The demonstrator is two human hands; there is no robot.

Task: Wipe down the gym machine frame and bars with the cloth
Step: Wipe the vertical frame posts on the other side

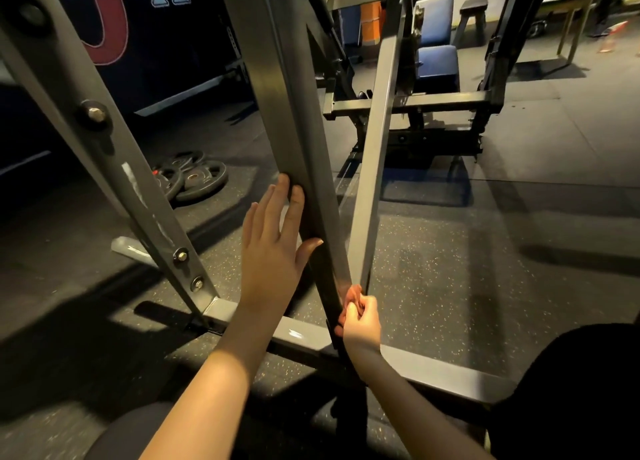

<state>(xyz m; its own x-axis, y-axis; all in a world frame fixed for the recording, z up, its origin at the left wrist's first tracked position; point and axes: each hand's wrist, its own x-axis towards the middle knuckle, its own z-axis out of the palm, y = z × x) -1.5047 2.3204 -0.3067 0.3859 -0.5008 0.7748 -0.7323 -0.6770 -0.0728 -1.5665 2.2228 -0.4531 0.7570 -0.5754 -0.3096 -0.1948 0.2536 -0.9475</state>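
Stacked weight plates (194,179) on speckled floor (450,269), stool (472,9) far behind

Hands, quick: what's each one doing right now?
Left hand: open, fingers straight against the slanted bar.
Right hand: closed on the cloth, low on the same bar.

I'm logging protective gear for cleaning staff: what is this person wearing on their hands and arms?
Nothing is worn on either. The left hand and right hand are ungloved, with no rings visible. The left forearm and right forearm are bare down to the picture's edge, with no sleeves, watch or bands.
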